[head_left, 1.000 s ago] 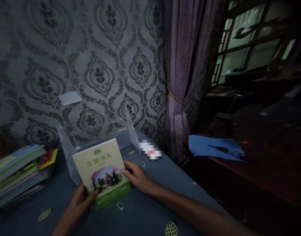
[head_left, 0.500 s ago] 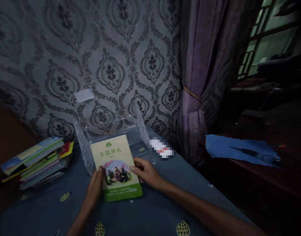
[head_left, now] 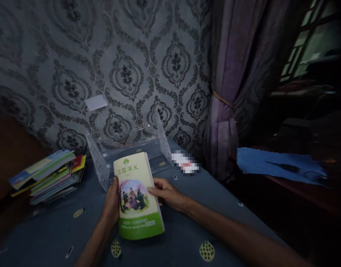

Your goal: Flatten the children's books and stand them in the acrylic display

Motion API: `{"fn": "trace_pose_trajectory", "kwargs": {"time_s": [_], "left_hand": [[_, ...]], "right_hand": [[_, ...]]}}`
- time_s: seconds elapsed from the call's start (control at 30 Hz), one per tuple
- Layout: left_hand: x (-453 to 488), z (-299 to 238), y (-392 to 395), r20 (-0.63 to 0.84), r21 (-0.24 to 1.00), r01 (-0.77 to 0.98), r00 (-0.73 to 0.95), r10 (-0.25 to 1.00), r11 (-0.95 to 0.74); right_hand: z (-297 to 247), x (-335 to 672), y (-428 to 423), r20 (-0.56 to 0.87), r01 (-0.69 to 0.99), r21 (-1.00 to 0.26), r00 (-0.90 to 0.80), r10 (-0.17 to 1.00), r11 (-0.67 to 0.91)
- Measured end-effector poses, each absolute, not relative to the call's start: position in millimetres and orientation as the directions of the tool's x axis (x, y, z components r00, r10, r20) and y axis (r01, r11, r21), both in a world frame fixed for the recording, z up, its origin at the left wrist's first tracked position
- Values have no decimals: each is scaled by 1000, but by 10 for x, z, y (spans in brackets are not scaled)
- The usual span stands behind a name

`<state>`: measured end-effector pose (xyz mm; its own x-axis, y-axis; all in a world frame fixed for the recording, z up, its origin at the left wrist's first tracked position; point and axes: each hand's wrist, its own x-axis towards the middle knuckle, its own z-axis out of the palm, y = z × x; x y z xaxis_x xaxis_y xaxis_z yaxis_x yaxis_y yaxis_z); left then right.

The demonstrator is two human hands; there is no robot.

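Observation:
A paperback book (head_left: 138,196) with a cream cover, a round painted picture of several figures and a green band along the bottom is held between my two hands. My left hand (head_left: 113,198) grips its left edge, thumb at the front. On the right edge, my right hand (head_left: 169,194) is closed with the thumb on the cover and the other fingers partly hidden behind. The cover bows slightly, and the page edges show on the right. Just behind the book stands a clear plastic rack (head_left: 99,163) with upright side panels.
To the left lies an uneven stack of thin books (head_left: 55,178). A pixelated white and red item (head_left: 185,162) rests right of the rack on the dark patterned tablecloth (head_left: 187,226). Patterned wallpaper and a tied purple curtain (head_left: 224,104) stand behind; a blue cloth (head_left: 278,163) lies far right.
The book has turned and tilted, so its right page edges now show and its cover bows. Both hands keep hold of it. The whole view has shifted slightly.

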<state>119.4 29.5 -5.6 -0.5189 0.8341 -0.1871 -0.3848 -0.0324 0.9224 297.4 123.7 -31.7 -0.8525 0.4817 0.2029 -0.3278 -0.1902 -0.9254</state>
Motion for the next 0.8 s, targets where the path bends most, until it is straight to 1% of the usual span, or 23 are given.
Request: {"fn": "trace_pose_trajectory", "kwargs": {"time_s": [0.13,0.27,0.37,0.6,0.8], "left_hand": [[1196,-63,298,-172,914,-401,-529,831,-66],[1172,-113,300,-100,909,-392,-542,835,-145],[1155,-143,290,-53,911,-373,-528,847,-176],[1154,-114,240,-26,930,-331,-492,870,-159],[1083,-158,237,-1,976,-192,-484,875,-106]], "right_hand": [[-354,2972,1302,178,-302,-941,-829,530,-156],[-397,2966,1349,175,-251,-966,-817,549,-67],[-432,2957,1363,164,-224,-974,-815,555,-40],[-453,2949,1350,147,-193,-981,-812,565,-22],[-438,2945,1380,178,-226,-974,-802,570,-14]]}}
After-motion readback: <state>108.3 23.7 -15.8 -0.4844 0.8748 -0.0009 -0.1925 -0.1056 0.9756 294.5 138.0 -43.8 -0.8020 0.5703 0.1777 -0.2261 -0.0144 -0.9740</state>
